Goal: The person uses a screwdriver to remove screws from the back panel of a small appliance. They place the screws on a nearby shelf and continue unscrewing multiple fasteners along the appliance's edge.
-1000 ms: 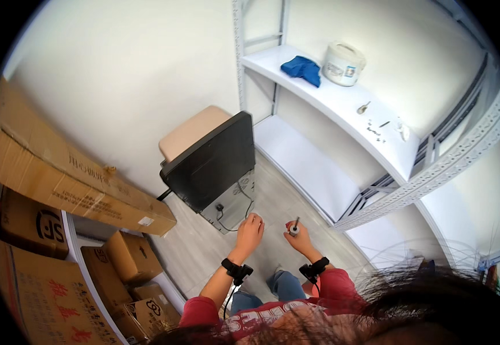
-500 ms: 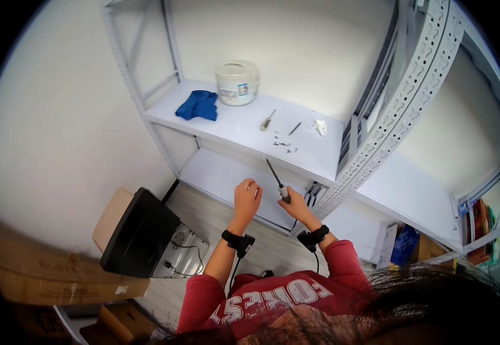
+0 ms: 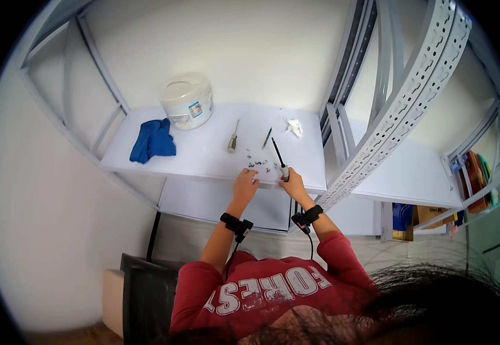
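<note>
My right hand [image 3: 293,186] grips a screwdriver [image 3: 279,154] by its grey handle, its long dark shaft pointing up and away over the shelf. At the front edge of the white shelf, my left hand [image 3: 244,187] holds nothing that I can see, fingers loosely bent and apart. Just beyond its fingertips lie several small dark pieces [image 3: 258,163] that look like screws. A second screwdriver [image 3: 233,141] with a pale handle lies farther back, left of a thin dark pen-like tool [image 3: 267,138].
A white lidded bucket [image 3: 188,103] and a blue cloth [image 3: 153,141] are at the shelf's left. Crumpled white tissue [image 3: 294,127] lies at the back right. A perforated metal upright [image 3: 399,112] rises on my right. Below stands a black bin-like container [image 3: 152,299].
Both hands have moved forward from in front of the shelf to its front edge, the screwdriver still in my right hand. The view has shifted closer to the shelf.
</note>
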A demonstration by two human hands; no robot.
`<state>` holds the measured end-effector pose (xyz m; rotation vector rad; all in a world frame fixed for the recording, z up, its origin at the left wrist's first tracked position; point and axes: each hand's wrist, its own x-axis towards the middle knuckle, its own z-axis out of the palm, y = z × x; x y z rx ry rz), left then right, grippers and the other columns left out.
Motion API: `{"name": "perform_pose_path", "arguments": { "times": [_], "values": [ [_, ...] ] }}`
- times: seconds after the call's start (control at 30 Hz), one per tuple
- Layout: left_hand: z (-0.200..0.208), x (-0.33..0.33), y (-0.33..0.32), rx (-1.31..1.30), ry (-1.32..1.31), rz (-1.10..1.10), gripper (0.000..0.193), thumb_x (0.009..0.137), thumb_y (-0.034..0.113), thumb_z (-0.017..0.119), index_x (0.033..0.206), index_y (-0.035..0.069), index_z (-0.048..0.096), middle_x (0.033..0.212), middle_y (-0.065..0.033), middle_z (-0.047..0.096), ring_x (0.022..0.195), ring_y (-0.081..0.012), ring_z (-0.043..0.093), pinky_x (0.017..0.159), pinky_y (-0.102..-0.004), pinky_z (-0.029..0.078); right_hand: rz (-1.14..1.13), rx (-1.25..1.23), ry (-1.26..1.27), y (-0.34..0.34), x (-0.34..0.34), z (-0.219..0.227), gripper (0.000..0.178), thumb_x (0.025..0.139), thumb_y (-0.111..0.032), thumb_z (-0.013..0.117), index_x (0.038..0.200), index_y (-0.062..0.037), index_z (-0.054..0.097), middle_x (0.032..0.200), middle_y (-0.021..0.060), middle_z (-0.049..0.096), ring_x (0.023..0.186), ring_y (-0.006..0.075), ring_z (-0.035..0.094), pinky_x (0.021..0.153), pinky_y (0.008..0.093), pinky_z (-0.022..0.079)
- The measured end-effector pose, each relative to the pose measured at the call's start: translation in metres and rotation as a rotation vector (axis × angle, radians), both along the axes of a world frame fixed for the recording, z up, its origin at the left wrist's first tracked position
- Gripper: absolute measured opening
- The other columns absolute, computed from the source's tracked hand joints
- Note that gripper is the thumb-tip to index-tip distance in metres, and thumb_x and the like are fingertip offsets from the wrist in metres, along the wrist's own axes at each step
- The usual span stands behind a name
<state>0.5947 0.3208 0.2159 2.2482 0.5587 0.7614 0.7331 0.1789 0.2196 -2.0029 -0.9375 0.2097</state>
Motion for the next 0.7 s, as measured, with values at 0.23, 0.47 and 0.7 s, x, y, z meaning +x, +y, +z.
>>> {"name": "perform_pose_path", "arguments": {
  "times": [0.23,0.47,0.7],
  "values": [
    [-0.019,0.048,0.032,0.258,0.123,-0.041,0.024,0.068,0.005,0.065,0.091,0.009,0.062,0.090,-0.0062,0.053,0.089,-0.0242,0.052,0.076,-0.0391,0.038,-0.032,-0.051,0.047,0.032,0.016,0.002,0.030,0.066,-0.007,0.067,0.088,0.0007,0.049,0.077,0.0170,0.063,0.075,0.0348,0.061,0.067,0.0387,0.048],
    [-0.016,0.055,0.051,0.213,0.059,0.179,0.029,0.066,0.007,0.067,0.093,0.009,0.058,0.092,-0.0069,0.052,0.091,-0.0255,0.051,0.077,-0.0396,0.037,0.029,-0.213,-0.068,0.057,0.022,0.004,0.034,0.064,-0.012,0.070,0.088,0.0005,0.049,0.078,0.0181,0.061,0.075,0.0363,0.060,0.067,0.0409,0.047],
    [-0.029,0.046,0.065,-0.065,0.127,0.114,0.038,0.067,0.006,0.065,0.103,0.004,0.053,0.089,-0.0131,0.053,0.080,-0.0317,0.054,0.071,-0.0415,0.044,0.075,-0.292,-0.156,0.073,0.017,0.006,0.035,0.064,-0.015,0.070,0.086,-0.0001,0.047,0.086,0.0212,0.055,0.079,0.0393,0.056,0.070,0.0443,0.046]
  ]
}}
